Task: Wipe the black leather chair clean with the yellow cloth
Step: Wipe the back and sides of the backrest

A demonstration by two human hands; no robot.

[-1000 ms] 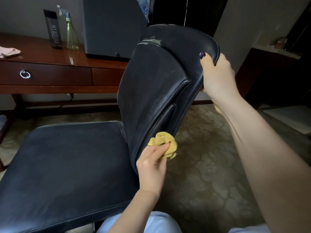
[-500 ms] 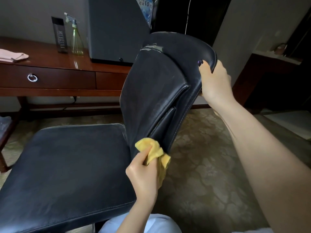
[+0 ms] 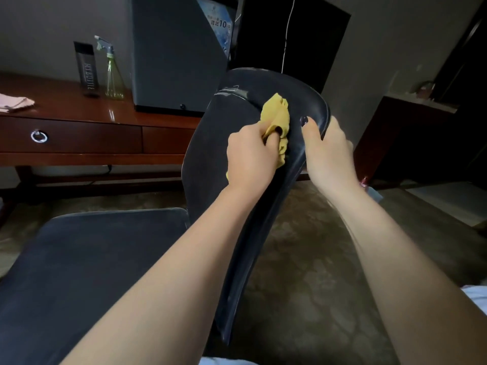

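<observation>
The black leather chair [image 3: 200, 180] has a smooth flat seat [image 3: 87, 259] and a curved, round-topped backrest [image 3: 218, 122] whose long axis rises, tilted away from the seat. The left hand [image 3: 250, 159] grips the crumpled yellow cloth [image 3: 276, 114] against the backrest's upper part, just below its top edge. The right hand [image 3: 326, 154] clasps the backrest's right rim, thumb in front. Behind the backrest stands a glossy wooden desk [image 3: 66, 109]; below lies patterned carpet [image 3: 316, 272].

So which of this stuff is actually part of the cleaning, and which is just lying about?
In use: chair, yellow cloth, left hand gripping the cloth, right hand holding the chair's back.

Lying about: spray bottle, dark bottle, pink cloth, grey box, all on the desk.
</observation>
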